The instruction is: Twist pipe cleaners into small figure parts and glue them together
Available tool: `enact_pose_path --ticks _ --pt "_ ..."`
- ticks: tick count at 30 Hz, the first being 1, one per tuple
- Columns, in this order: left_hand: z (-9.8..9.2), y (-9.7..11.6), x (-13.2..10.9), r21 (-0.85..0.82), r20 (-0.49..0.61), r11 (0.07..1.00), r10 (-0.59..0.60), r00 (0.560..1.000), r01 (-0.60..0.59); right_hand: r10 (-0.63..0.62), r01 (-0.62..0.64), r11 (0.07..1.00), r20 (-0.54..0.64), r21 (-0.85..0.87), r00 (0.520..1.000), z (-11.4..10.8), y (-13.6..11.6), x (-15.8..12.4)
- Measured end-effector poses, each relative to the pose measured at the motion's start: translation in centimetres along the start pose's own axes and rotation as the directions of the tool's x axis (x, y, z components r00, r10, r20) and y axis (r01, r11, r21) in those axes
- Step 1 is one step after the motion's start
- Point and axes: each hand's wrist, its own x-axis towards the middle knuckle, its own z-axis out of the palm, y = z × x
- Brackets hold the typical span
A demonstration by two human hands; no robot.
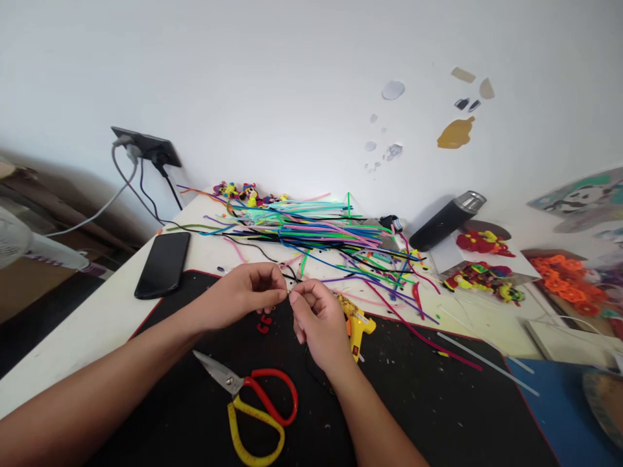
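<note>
Left hand [246, 295] and right hand [318, 321] pinch a tiny, indistinct piece [288, 292] between fingertips above the black mat [409, 395], apparently fine handling whose next move calls for steady 2-handed control.

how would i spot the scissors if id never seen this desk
A black, red-edged mat lies on the white table. In view just below the bare left hand are metal-bladed scissors, tip pointing upper left. Only they pair one red loop handle with one yellow.

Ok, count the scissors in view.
1. The scissors lie on the black mat, nearer the camera than the left hand and right hand. Others may be hidden under the pipe cleaners.
</note>
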Motion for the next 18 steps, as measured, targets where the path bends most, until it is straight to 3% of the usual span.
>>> enact_pose_path --ticks 11,15,18 --pt "0.41 -0.37 0.09 -0.003 -0.008 1.000 -0.011 1.000 0.011 -0.014 0.013 0.999 -0.029 -0.033 0.999 0.04 -0.08 -0.05" --pt "0.64 -0.53 -0.23 0.196 -0.118 0.973 0.145 0.982 -0.120 -0.009 0.008 0.999 -0.036 -0.039 0.999 0.00 -0.21 0.01" --pt "0.64 -0.58 -0.52 0.412 -0.117 0.874 0.333 0.936 -0.259 0.003 -0.004 0.999 -0.032 -0.035 0.999 -0.06 -0.29 0.05"
